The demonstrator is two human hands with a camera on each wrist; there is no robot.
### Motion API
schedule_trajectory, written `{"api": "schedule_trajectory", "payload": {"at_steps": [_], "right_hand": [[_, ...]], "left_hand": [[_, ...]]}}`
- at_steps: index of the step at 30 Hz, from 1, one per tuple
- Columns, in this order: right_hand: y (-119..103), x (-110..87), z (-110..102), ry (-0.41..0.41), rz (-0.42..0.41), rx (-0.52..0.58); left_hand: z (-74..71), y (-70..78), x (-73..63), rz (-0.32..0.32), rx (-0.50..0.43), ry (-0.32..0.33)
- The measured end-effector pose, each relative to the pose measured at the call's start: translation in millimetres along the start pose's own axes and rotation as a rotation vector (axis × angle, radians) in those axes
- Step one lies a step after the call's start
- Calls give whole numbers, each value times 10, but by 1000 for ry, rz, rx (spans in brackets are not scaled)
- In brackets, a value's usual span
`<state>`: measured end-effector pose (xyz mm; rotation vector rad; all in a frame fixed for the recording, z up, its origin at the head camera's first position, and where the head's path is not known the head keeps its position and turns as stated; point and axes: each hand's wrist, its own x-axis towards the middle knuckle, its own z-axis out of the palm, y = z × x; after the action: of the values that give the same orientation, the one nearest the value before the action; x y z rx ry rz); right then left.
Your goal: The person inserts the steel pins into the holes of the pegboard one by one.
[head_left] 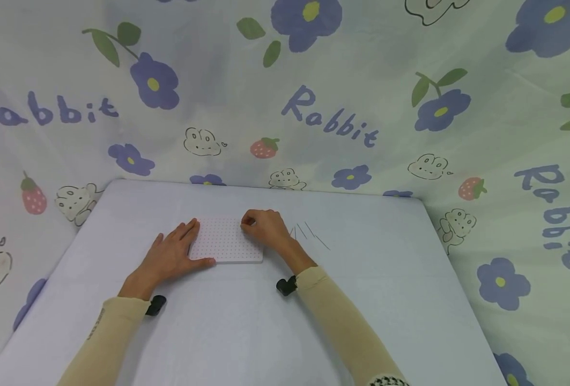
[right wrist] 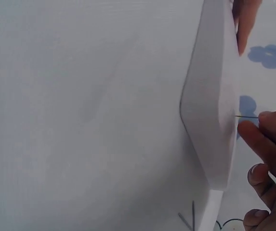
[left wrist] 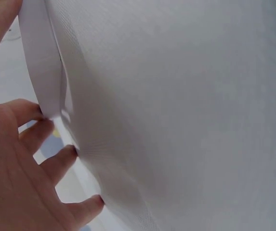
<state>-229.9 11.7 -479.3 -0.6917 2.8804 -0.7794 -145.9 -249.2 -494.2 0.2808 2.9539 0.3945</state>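
A white board with a grid of small holes (head_left: 224,241) lies flat on the table. My left hand (head_left: 171,254) rests at its left side, fingers spread, thumb along the front edge and index finger by the far left corner. In the left wrist view, the fingertips (left wrist: 99,201) touch the white surface beside the board. Over the board's right part, my right hand (head_left: 267,229) pinches a thin metal needle (right wrist: 246,116) between thumb and index finger. The needle points down with its lower end at the board's top; whether it sits in a hole is hidden.
Several thin dark needles (head_left: 306,230) lie loose on the white table (head_left: 362,300) just right of the board. A curtain (head_left: 227,69) printed with flowers and rabbits hangs behind and around the table. Each wrist wears a small black camera (head_left: 286,286).
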Motion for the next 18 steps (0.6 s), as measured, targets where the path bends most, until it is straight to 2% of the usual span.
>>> {"api": "schedule_trajectory", "payload": {"at_steps": [5, 9, 13, 18], "right_hand": [[12, -95, -133, 1, -3, 30], [89, -192, -276, 10, 0, 111], [223, -284, -442, 32, 48, 198], [478, -398, -611, 110, 112, 258]], "left_hand": [[20, -5, 8, -4, 3, -6], [21, 6, 13, -3, 4, -11], [1, 16, 8, 4, 8, -11], [-29, 24, -6, 8, 0, -11]]}}
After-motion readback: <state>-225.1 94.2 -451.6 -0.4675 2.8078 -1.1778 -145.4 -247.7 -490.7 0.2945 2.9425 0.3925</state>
